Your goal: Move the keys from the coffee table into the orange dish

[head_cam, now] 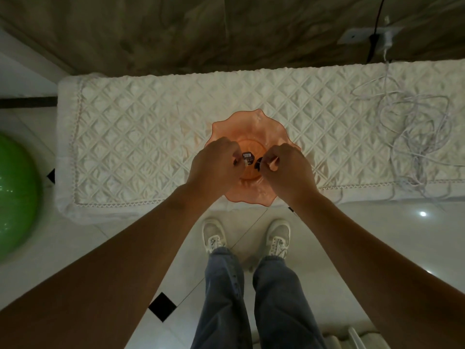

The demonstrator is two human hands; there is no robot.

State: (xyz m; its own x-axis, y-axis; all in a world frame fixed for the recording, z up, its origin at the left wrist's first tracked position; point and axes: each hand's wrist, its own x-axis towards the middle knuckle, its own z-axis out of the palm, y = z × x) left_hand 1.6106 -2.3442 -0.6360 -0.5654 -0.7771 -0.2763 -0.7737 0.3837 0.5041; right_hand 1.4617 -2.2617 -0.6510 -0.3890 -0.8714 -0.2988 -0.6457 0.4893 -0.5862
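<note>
The orange dish point(247, 123) has a wavy rim and stands near the front edge of the coffee table, which is covered with a white quilted cloth point(141, 137). Both my hands are over the dish's middle. My left hand point(214, 165) pinches a small key piece with a dark tag point(247, 157) at its fingertips. My right hand point(289, 170) pinches a dark key point(258, 163) just right of it. The keys hang right above the dish's bottom; whether they touch it I cannot tell.
A tangle of white cable point(417, 132) lies on the table's right end. A green ball point(15, 197) sits on the tiled floor at the left. My feet in white shoes point(246, 238) stand just before the table. A wooden wall panel runs behind.
</note>
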